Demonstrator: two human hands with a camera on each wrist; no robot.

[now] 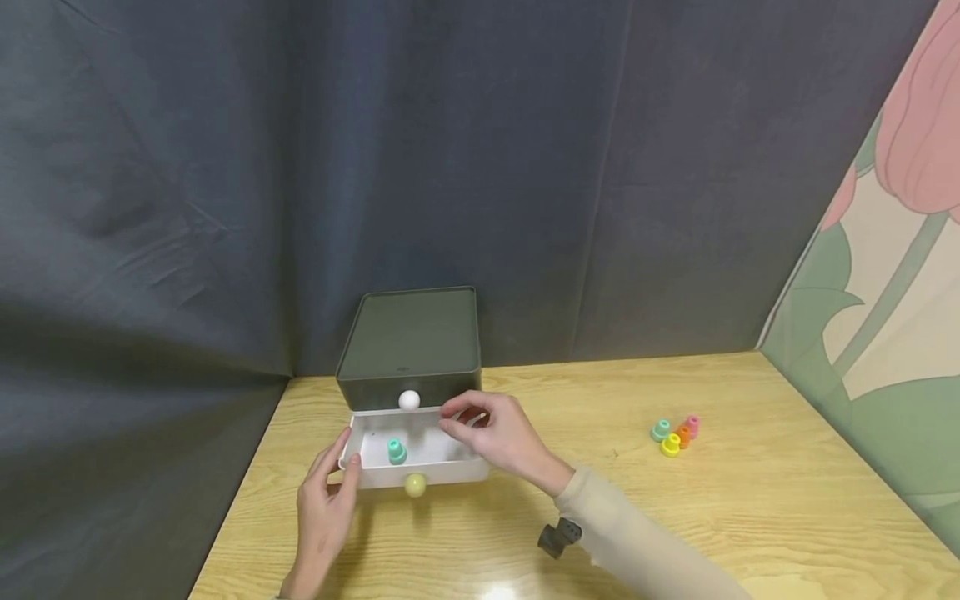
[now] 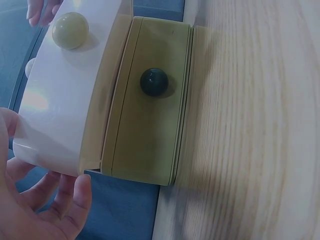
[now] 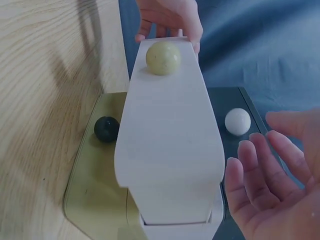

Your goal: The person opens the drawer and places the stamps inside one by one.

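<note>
the drawer (image 1: 459, 473) is white with a yellow knob (image 1: 415, 485), the pegs (image 1: 671, 447) are blue-green, yellow, orange and pink, the table (image 1: 585, 417) is streaky yellow, the curtain (image 1: 487, 167) is dark blue, and the wall (image 1: 930, 325) has pink flowers (image 1: 924, 133) and green leaves (image 1: 907, 433).

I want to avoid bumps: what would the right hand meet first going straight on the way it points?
Probably the round white knob on the dark upper drawer; the right hand points roughly there, though depth is unclear and it might pass in front.

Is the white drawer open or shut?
Open: the white drawer juts out below the dark top drawer, showing a teal stepped piece inside.
</note>
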